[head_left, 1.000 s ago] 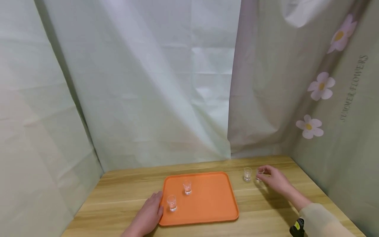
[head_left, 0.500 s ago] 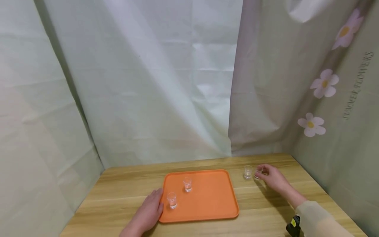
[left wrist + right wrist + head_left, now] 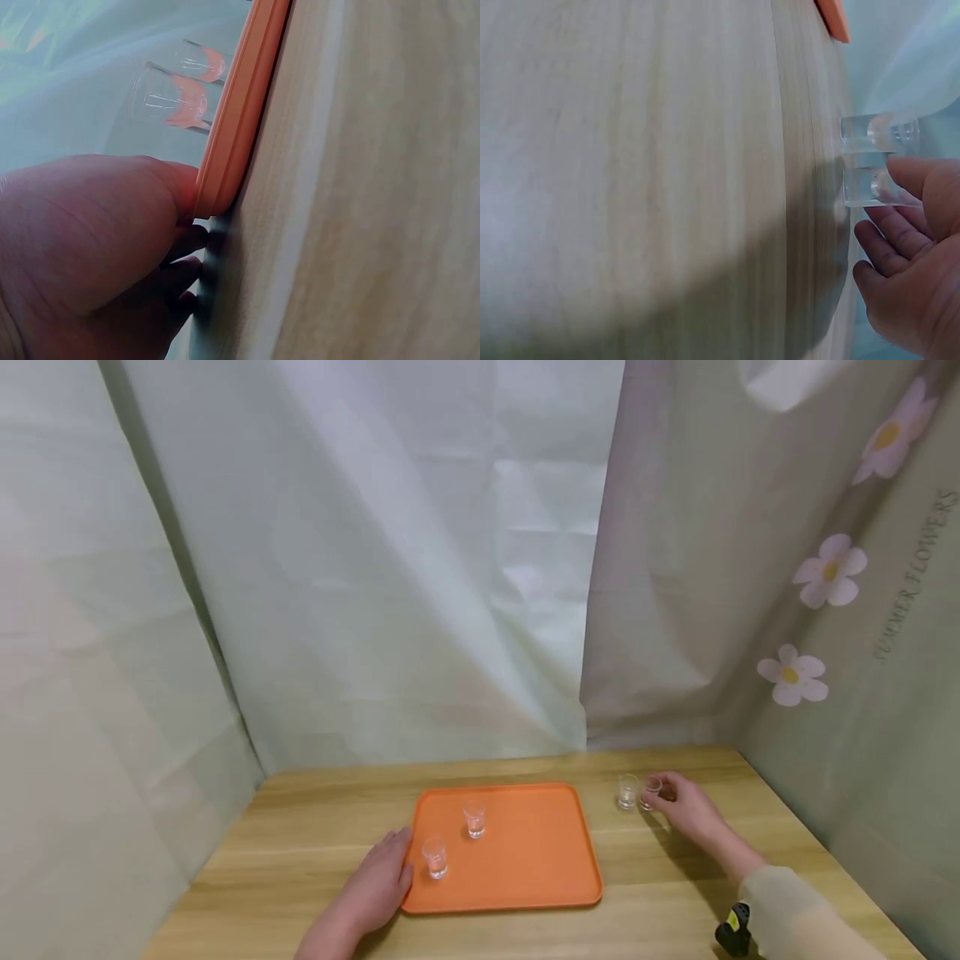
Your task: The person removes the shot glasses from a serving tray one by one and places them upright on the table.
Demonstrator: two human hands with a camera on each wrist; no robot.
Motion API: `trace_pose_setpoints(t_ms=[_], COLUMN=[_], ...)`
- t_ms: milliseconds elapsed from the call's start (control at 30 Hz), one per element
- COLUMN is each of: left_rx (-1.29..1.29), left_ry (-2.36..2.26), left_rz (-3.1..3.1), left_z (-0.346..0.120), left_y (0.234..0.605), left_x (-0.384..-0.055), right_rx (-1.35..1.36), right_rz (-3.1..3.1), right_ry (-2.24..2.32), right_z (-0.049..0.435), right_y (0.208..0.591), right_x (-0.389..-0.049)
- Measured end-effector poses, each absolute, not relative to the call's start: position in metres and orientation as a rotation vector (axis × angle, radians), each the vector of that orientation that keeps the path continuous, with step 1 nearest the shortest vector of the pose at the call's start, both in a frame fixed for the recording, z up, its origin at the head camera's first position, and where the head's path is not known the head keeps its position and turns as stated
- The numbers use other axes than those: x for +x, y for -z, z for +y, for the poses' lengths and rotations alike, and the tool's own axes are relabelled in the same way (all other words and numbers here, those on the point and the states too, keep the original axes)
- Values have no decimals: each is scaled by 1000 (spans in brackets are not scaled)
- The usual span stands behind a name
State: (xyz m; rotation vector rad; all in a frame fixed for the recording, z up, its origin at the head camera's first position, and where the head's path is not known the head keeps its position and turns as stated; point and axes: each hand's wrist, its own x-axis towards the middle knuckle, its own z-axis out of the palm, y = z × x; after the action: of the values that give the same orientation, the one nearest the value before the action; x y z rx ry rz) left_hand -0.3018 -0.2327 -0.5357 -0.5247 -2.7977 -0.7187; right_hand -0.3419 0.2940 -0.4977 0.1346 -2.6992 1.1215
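Observation:
At the table's back right, my right hand (image 3: 690,810) pinches a small clear shot glass (image 3: 861,186) between thumb and fingers. A second shot glass (image 3: 628,792) stands upright close on its left. My left hand (image 3: 377,881) lies along the left edge of an orange tray (image 3: 525,852), its fingers nearly straight. In the left wrist view the thumb presses on the tray's rim, with the other fingers lower down beside it. On the tray's left half stand two more clear shot glasses, a nearer glass (image 3: 436,858) and a farther glass (image 3: 475,819).
The wooden table (image 3: 300,835) carries the tray near its middle. Pale cloth curtains (image 3: 420,568) hang behind and at both sides, the right one printed with flowers. A black device (image 3: 733,931) sits at the right wrist, below a light sleeve (image 3: 795,910).
My right hand has moved the pinched glass slightly left, closing the gap to the glass beside it. The left hand stays against the tray, and the head view has shifted a little.

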Motion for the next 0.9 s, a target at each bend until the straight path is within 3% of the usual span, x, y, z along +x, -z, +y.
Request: trace_pose_setpoints(t_ms=[333,900], left_rx=[-486,-505], left_ry=[775,738], left_rz=[-2893,-2850], left_z=[-224,-228], left_y=[517,520], left_x=[-292,-292], right_rx=[144,377], right_rz=[-2749,-2655], right_ry=[-1102,-1096], right_z=[291,234], right_y=[478,456], right_x=[-333,-324])
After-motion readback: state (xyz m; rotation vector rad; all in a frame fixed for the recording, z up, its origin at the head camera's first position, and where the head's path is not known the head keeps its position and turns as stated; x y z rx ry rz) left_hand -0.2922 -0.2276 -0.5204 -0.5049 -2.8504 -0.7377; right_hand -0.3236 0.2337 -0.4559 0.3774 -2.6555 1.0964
